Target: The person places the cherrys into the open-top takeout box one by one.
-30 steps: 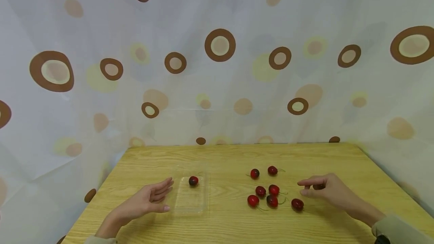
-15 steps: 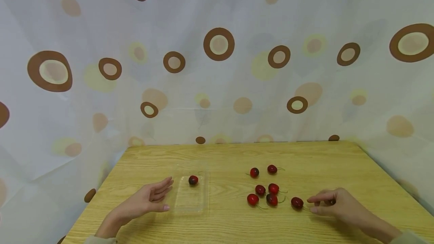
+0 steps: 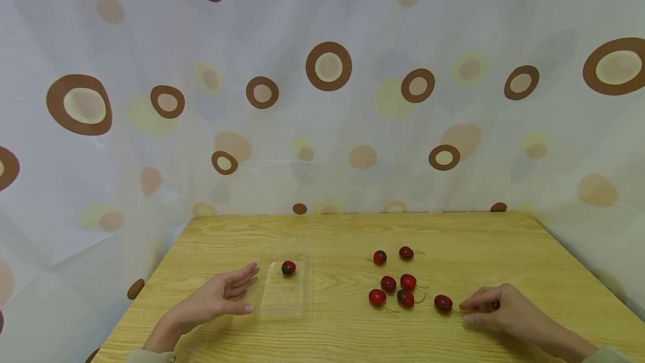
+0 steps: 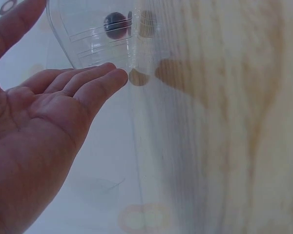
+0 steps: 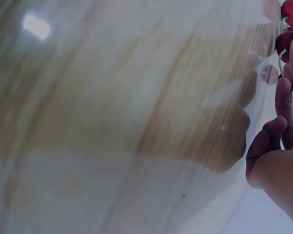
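My right hand (image 3: pixel 509 316) is low over the wooden table, thumb and index finger pinching the thin green stem (image 5: pixel 281 61) of a dark red cherry (image 3: pixel 443 303). That cherry lies at the right end of the group. The other fingers of this hand are curled. On the left, my left hand (image 3: pixel 214 300) is held with fingers straight and thumb apart, beside a clear plastic box (image 3: pixel 280 313). Its fingertips come right up to the box wall in the left wrist view. One red and dark cherry (image 3: pixel 289 268) sits inside the box.
Several more cherries with stems, such as a bright red cherry (image 3: pixel 377 297) and a cherry farther back (image 3: pixel 406 252), lie right of the table's middle. A patterned curtain (image 3: pixel 327 128) hangs behind the wooden table (image 3: pixel 342 340) and along both its sides.
My right hand has moved down and to the right, from behind the rightmost cherry to its stem, and its thumb and index finger have closed there. The left hand stays in place.
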Action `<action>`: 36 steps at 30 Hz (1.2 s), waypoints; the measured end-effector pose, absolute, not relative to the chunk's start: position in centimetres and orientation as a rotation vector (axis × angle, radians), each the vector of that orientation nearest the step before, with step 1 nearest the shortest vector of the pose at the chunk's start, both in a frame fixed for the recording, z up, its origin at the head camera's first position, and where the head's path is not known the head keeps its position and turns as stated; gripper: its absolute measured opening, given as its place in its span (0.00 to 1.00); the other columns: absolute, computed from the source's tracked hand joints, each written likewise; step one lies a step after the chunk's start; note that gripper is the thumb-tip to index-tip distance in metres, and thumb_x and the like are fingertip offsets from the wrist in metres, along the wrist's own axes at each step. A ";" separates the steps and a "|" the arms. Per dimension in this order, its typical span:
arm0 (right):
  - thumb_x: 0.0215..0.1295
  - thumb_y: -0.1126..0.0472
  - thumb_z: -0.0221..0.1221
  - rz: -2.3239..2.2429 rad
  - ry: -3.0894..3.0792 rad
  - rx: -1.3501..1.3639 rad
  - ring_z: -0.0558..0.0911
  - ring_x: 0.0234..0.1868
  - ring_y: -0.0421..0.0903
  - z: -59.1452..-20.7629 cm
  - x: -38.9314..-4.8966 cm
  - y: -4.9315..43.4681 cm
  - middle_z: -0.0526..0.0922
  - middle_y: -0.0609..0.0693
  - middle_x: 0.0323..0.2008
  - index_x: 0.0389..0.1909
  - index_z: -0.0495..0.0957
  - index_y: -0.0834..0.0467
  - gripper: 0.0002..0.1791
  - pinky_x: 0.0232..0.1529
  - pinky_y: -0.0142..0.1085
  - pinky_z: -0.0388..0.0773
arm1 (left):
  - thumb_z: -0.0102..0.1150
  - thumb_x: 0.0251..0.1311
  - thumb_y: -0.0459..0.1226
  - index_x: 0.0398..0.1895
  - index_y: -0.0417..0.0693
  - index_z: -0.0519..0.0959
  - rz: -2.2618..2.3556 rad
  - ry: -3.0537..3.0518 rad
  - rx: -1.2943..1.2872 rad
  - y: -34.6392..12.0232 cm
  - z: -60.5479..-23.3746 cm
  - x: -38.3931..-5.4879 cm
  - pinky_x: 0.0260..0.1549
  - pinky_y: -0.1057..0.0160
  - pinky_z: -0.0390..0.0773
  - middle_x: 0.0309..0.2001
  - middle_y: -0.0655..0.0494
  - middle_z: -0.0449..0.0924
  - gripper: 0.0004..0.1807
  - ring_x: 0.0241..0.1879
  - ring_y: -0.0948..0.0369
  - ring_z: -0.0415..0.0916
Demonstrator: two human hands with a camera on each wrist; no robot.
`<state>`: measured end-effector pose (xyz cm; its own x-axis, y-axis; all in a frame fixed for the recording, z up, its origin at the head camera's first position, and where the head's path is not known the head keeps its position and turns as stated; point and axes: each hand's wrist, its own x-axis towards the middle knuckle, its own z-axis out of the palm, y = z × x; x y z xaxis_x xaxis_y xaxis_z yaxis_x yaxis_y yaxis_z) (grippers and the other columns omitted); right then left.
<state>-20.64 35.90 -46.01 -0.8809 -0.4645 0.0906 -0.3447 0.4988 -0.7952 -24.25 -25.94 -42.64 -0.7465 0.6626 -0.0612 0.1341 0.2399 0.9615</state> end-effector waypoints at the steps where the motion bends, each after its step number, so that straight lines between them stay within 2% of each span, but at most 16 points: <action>1: 0.70 0.67 0.68 -1.333 2.598 -0.718 0.83 0.45 0.35 -46.1 -20.7 35.9 0.90 0.50 0.43 0.48 0.90 0.66 0.09 0.42 0.28 0.80 | 0.62 0.75 0.32 0.83 0.29 0.39 1.525 2.057 0.727 -25.9 -42.6 -24.3 0.72 0.51 0.63 0.82 0.30 0.36 0.48 0.80 0.34 0.40; 10: 0.69 0.69 0.69 -1.354 2.601 -0.823 0.84 0.42 0.36 -46.6 -20.9 36.0 0.89 0.47 0.40 0.44 0.91 0.64 0.07 0.40 0.29 0.81 | 0.62 0.75 0.33 0.83 0.29 0.39 1.519 2.055 0.725 -25.9 -42.6 -24.3 0.73 0.49 0.61 0.82 0.30 0.36 0.49 0.80 0.35 0.40; 17: 0.66 0.69 0.71 -1.345 2.637 -0.913 0.83 0.40 0.38 -46.9 -21.2 35.9 0.87 0.53 0.37 0.42 0.92 0.62 0.06 0.38 0.30 0.80 | 0.62 0.75 0.32 0.83 0.30 0.39 1.523 2.048 0.718 -26.0 -42.6 -24.3 0.73 0.50 0.61 0.82 0.30 0.36 0.48 0.80 0.35 0.40; 26: 0.67 0.70 0.69 -1.331 2.640 -0.856 0.82 0.39 0.38 -46.8 -21.2 35.9 0.87 0.46 0.36 0.41 0.92 0.61 0.06 0.38 0.30 0.79 | 0.62 0.75 0.32 0.83 0.29 0.38 1.521 2.054 0.728 -26.0 -42.6 -24.4 0.73 0.50 0.61 0.82 0.29 0.36 0.49 0.80 0.34 0.40; 36: 0.66 0.67 0.71 -1.271 2.711 -0.828 0.82 0.39 0.36 -46.8 -21.3 36.2 0.87 0.47 0.36 0.39 0.93 0.59 0.04 0.39 0.29 0.79 | 0.62 0.75 0.33 0.83 0.29 0.38 1.520 2.052 0.726 -26.1 -42.7 -24.5 0.72 0.52 0.63 0.82 0.30 0.36 0.49 0.80 0.34 0.40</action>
<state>-21.34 36.21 -46.75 -0.8574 -0.4794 0.1873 -0.4506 0.5232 -0.7233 -24.45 -26.09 -42.71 -0.7428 0.6662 -0.0663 0.1306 0.2413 0.9616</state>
